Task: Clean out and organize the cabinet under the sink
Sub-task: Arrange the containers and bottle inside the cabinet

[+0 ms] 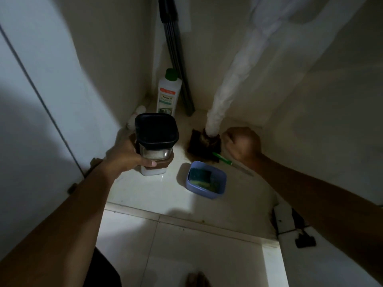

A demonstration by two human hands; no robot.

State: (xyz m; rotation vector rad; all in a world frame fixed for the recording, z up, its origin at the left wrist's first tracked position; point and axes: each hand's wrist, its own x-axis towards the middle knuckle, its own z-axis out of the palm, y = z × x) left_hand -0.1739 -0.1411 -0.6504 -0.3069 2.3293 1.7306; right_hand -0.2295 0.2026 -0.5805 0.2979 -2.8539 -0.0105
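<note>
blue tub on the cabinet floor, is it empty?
No, the blue tub holds a dark blue-green sponge.

Left hand (126, 156) curled in a grip; right hand (242, 145) fisted.

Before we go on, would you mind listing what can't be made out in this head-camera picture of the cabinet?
- Right hand: a closed fist seen from behind; the hand itself hides anything inside it.
- Black-lidded clear container, gripped by the left hand: contents too dim.
- White bottle with green cap: label print too small.
- Blue plastic tub: beyond the green sponge, contents shadowed.
- Dark poles: cut off by the top edge.
- White drain hose: blurred.
</note>
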